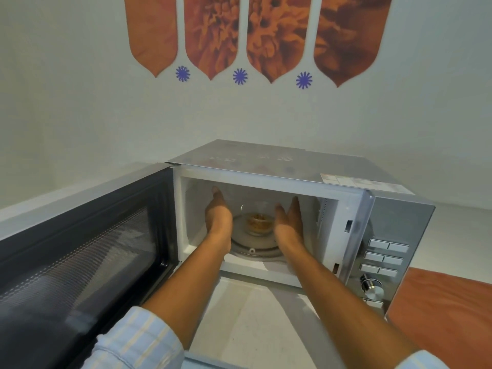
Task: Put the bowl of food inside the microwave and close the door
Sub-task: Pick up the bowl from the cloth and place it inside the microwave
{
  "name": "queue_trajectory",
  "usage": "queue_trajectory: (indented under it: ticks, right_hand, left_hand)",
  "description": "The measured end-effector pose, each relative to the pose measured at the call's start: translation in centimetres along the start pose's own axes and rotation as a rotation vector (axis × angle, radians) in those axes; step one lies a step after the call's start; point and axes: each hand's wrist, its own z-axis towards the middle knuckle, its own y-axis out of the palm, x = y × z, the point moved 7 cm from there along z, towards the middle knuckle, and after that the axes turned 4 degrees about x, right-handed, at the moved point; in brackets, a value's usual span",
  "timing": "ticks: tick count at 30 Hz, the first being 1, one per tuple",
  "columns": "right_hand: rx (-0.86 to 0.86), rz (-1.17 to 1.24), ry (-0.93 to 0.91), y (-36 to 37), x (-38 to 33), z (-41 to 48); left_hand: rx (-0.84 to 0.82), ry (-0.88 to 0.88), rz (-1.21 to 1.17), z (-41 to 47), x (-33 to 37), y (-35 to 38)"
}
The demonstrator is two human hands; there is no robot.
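Observation:
A clear glass bowl [257,222] with yellowish-brown food stands on the round glass turntable [253,247] inside the silver microwave [394,219]. Both my hands are inside the cavity, one on each side of the bowl. My left hand [218,211] is flat with fingers extended, just left of the bowl. My right hand [288,219] is likewise flat and a little apart from the bowl's right side. Neither hand grips the bowl. The microwave door [80,257] is swung wide to the left, its dark mesh window facing me.
The microwave sits on a white counter [247,315] against a pale wall with orange leaf-shaped decals. Its control panel [383,262] with buttons and a knob is at the right. An orange cloth [447,315] lies on the counter at the right.

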Motion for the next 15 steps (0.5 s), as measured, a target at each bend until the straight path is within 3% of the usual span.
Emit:
queue_trajectory:
  ticks: [6,15]
  right_hand:
    - [0.013,-0.059,-0.163,-1.5,-2.2,-4.6]
    - [0.008,-0.156,-0.305,-3.9,-4.9,-12.1]
  left_hand:
    - [-0.073,0.362,0.120,-6.0,0.2,-3.2]
    - [-0.080,0.581,0.147,-13.6,1.4,-7.8]
